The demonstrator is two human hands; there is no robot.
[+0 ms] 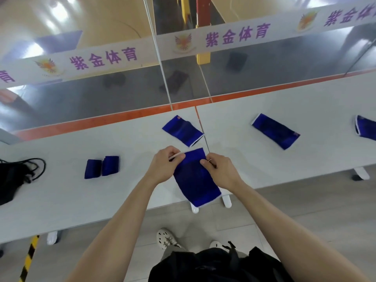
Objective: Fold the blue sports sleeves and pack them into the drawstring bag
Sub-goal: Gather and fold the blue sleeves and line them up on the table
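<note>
A blue sports sleeve [195, 180] hangs over the near edge of the white table [264, 159], its far end lifted. My left hand [164, 165] pinches its far left corner and my right hand [218, 171] pinches its far right edge. Another flat blue sleeve [183, 130] lies just beyond my hands. Further right lies a third sleeve [275, 133], and a fourth sleeve [365, 127] is cut off by the right edge. Two folded sleeves [101, 166] sit side by side to the left. The black drawstring bag [12, 180] lies at the far left.
An orange strip [122, 117] runs along the table's far edge, against a glass partition with a printed white banner [223, 39]. A seam [200, 123] joins two table tops. A yellow-black striped post [30, 255] stands below left. My shoes [166, 239] show on the tiled floor.
</note>
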